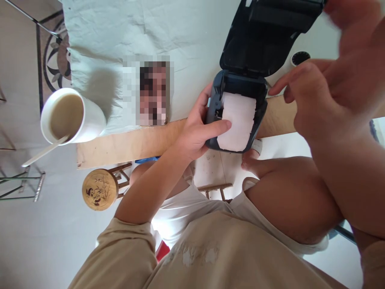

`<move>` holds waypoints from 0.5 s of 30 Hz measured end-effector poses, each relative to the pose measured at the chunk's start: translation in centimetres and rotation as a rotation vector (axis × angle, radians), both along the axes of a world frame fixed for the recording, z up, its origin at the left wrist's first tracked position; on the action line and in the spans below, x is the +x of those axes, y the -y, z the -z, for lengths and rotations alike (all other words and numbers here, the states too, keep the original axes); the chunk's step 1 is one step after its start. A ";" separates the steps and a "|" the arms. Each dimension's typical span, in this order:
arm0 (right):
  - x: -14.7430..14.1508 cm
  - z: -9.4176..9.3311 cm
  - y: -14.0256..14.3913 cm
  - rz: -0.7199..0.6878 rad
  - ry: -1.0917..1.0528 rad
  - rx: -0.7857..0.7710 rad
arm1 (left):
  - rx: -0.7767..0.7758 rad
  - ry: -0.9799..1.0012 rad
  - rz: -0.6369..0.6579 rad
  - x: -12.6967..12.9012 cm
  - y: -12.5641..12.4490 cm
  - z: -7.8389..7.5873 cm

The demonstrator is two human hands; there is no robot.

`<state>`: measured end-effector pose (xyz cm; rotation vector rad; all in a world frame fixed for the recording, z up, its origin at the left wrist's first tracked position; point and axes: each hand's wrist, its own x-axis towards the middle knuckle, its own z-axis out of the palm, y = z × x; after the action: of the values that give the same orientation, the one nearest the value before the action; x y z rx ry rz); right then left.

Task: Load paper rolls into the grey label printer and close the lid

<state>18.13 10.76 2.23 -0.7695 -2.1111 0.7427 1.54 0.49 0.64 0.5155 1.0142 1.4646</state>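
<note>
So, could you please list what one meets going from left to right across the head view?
White cup of milky drink with a spoon → round wooden stool top with a painted design → left hand → dark blue printer with open lid and white paper roll → right hand, raised.

Your left hand (195, 134) grips the dark printer (237, 108) at its nine o'clock side, thumb lying across the white paper roll (239, 120). The printer's lid (264, 36) stands open toward twelve o'clock. Your right hand (325, 92) hovers at three o'clock, fingers loosely spread. A white cup (72, 116) sits far toward nine o'clock.
</note>
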 end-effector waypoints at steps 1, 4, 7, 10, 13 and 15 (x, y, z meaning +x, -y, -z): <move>-0.1 0.1 0.0 0.035 -0.071 0.035 | -0.007 -0.004 -0.030 0.2 0.0 -0.1; -0.5 0.1 0.5 0.061 -0.182 0.055 | -0.004 -0.005 -0.054 0.5 0.2 -0.3; -0.8 -0.2 1.1 -0.018 0.053 -0.005 | 0.015 0.016 -0.024 0.5 0.3 -0.3; -1.1 0.1 1.5 -0.129 0.182 -0.077 | 0.021 0.041 -0.057 0.5 0.3 -0.3; -1.4 0.6 1.5 -0.250 0.124 -0.268 | -0.007 0.013 -0.034 0.3 0.3 -0.3; -1.5 0.8 1.5 -0.269 0.106 -0.335 | -0.014 0.000 0.018 0.0 0.4 -0.2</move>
<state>16.61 9.25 1.41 -0.7166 -2.2413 1.2488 1.58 0.14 0.80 0.5129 1.0165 1.4406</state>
